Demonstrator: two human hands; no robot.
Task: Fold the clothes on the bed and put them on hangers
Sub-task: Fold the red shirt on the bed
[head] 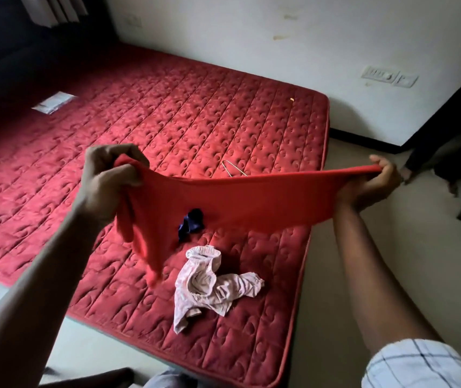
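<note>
Status check, left to right. Far left on the red quilted bed (167, 107) lies a flat white packet (53, 102), which is not part of the job.

1. My left hand (111, 177) is raised over the bed, its fingers curled tight round one bunched end of the plain red cloth garment (237, 200). A loose tail hangs below this grip.
2. The red garment spans between both hands, held in the air above the bed and drawn fairly taut along its top edge.
3. Beneath it, on the bed, lie a small crumpled dark blue garment (191, 224) and, nearer me, a pale pink patterned garment with elastic openings (209, 284). Neither is folded.
4. A thin wire hanger (233, 168) lies on the bed beyond the red garment, partly hidden by it and bare.
5. My right hand (375, 183) pinches the opposite end, thumb on top, out past the edge of the bed.

Progress, as I judge it: early. No piece is folded or hung, and three garments remain.
</note>
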